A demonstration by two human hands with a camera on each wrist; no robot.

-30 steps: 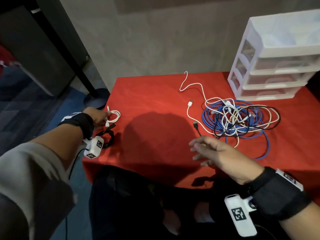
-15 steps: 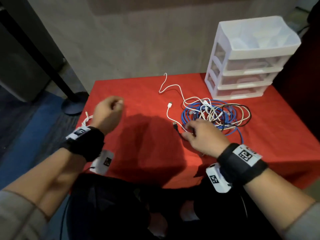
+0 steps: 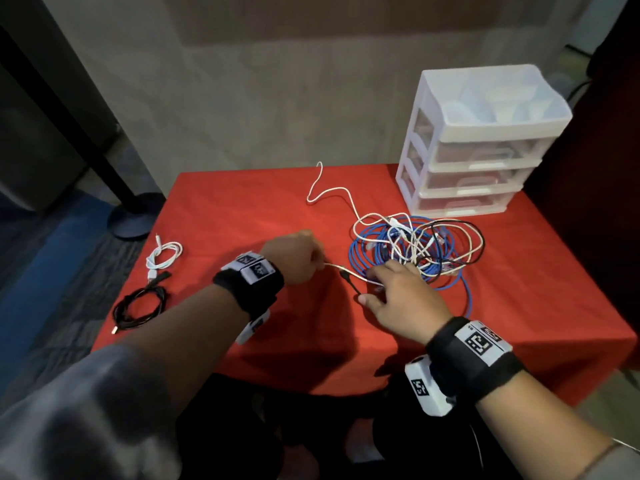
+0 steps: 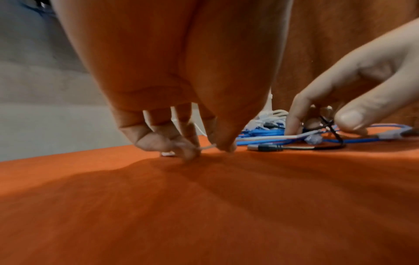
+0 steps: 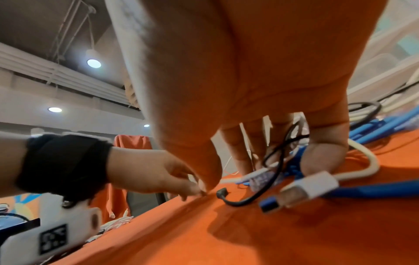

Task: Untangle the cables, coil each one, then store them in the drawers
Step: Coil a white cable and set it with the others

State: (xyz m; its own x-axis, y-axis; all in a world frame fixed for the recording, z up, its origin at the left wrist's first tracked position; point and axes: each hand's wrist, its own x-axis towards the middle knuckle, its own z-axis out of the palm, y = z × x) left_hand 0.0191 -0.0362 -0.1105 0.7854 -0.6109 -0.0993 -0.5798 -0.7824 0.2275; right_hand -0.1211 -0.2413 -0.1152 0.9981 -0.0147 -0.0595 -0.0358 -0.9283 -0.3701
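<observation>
Two cables already lie coiled at nine o'clock on the red table (image 3: pixel 214 209): a white coil (image 3: pixel 165 255) and, nearer the person, a black coil (image 3: pixel 140 307). So the untangling step is in hand, with the third cable being started. The drawer unit (image 3: pixel 474 143) stands at one o'clock, all its drawers closed and nothing stored yet, as far as the clear fronts show. Just in front of it, at about two o'clock, sits the tangle (image 3: pixel 415 251): a blue cable (image 3: pixel 464 289) looped round white and black ones.

At the table's centre the left hand (image 3: pixel 298 258) has its fingers curled, thumb and fingertips (image 4: pixel 190 152) pinching the free end of a white cable (image 3: pixel 334 267) down at the cloth. The right hand (image 3: pixel 398 296) rests on the near edge of the tangle, fingers bent and spread over several strands, pinning them; whether it actually grips any one I cannot tell.

Next, I judge, the left should draw that white line out toward nine o'clock while the right keeps the heap down. Pull slowly, since its far run threads through the blue loops and could drag them along.
</observation>
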